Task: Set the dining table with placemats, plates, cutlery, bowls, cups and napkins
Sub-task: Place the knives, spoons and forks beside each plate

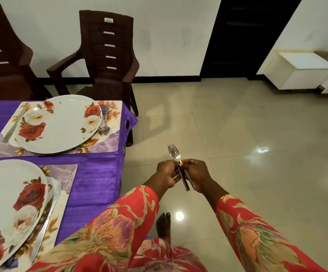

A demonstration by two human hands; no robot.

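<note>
Steel forks (173, 152), a small bunch with tines pointing up and away, are held out over the glossy tiled floor (237, 144) just off the corner of the purple-clothed bench (98, 173), the left hand (167, 173) and right hand (196, 174) both pinching the handles, fingers curled round them. On the bench lie two floral rectangular placemats (110, 143), each under a white rose-printed plate (61, 124); a steel spoon (105, 122) lies beside the far plate, and a brown plastic chair (104, 55) stands behind.
</note>
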